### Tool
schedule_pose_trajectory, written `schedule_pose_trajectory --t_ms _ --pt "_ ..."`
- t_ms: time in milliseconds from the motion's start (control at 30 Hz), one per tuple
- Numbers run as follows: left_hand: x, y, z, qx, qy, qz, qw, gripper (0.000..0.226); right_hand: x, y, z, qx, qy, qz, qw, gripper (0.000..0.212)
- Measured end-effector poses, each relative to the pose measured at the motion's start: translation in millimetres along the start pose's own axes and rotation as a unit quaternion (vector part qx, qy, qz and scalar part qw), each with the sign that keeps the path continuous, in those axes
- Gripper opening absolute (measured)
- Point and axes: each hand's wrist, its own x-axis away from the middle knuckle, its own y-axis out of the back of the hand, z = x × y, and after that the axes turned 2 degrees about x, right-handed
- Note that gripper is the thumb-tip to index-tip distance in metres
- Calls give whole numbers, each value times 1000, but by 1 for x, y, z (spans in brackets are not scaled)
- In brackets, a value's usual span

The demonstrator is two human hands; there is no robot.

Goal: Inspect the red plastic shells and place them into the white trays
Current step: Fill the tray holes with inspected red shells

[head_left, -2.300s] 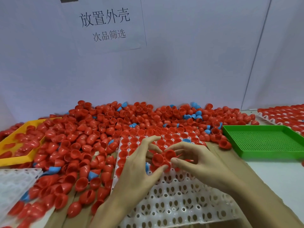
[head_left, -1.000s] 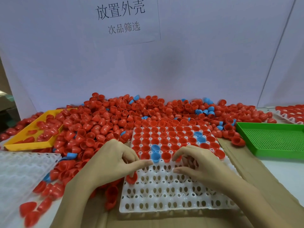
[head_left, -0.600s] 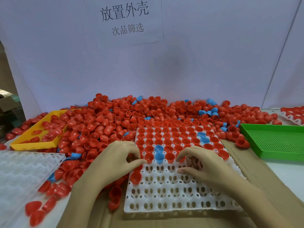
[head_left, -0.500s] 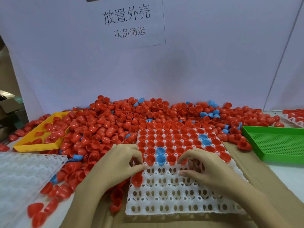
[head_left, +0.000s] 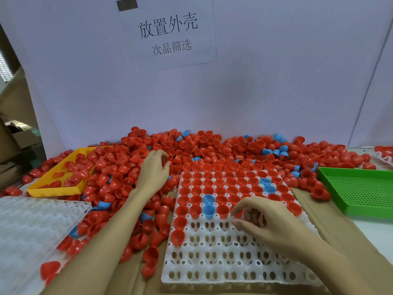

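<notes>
your left hand lay out on the pile of shells, beyond and left of the tray, fingers loosely curled; whether it held a shell i couldn't tell. your right hand hovered over the tray's empty middle pockets, fingers bent, apparently empty and nearer them.

Both forearms were bare, no sleeves showing; left hand and right hand wore no gloves, rings

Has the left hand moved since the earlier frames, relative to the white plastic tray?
Yes. The left hand has left the near-left edge of the white plastic tray and reached away from the person into the pile of red plastic shells beyond the tray's far-left corner.
</notes>
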Motion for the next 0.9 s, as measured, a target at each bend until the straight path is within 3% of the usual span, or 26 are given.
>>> schedule_pose_trajectory --t_ms 200,300,367,533,700,900 --pt "-57 -10 0 -136 -44 8 990 43 0 -1 -1 4 4 -7 1000 13" --pt "-70 -15 0 -204 -63 111 971 64 0 -2 -1 -1 7 -9 1000 11" --pt "-73 -21 3 -202 -37 171 964 65 0 -2 -1 -5 8 -9 1000 12" --pt "-71 -18 12 -166 -27 102 980 28 -1 -2 -1 -3 5 -6 1000 13" --pt "-52 0 9 -91 -32 33 995 33 0 0 1 0 0 -9 1000 13" --pt "-13 10 10 -103 -25 17 994 30 -1 0 3 -1 -6 -1 1000 13"
